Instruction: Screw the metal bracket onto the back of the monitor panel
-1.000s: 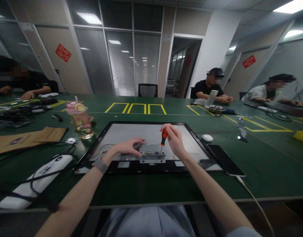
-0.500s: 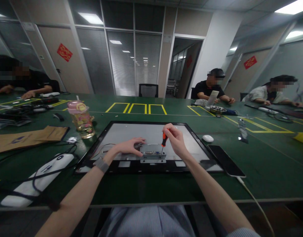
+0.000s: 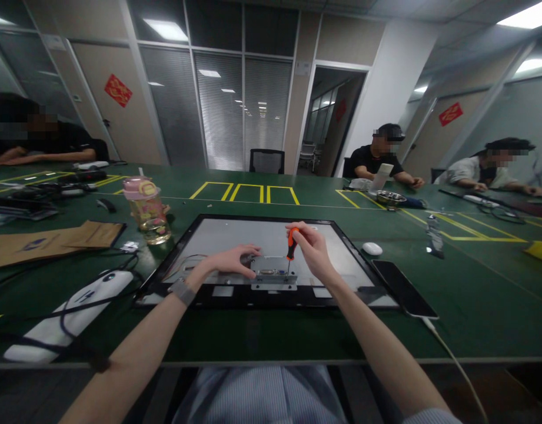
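A flat display panel [image 3: 271,229] with a black frame and grey back lies face down in front of me. A metal bracket [image 3: 274,285] with small connectors sits at its near edge. My right hand [image 3: 315,244] grips an orange-and-black screwdriver [image 3: 292,244], held nearly upright, its tip at the bracket's right part. Whether the tip sits in a screw is too small to tell. My left hand [image 3: 230,262] rests at the bracket's left end, thumb and fingers spread apart around its corner; part of the fingers' contact is hidden.
A pink-lidded bottle [image 3: 148,212], a brown paper bag [image 3: 50,242] and a white power strip [image 3: 72,315] with black cables are on the left. To the right lie a phone [image 3: 405,288] on a cable and a white case [image 3: 372,248]. Several people sit across the table.
The view has shifted slightly. Along the screwdriver's handle my right fingers have shifted a little, with the tip at the same spot. My left hand stays in place.
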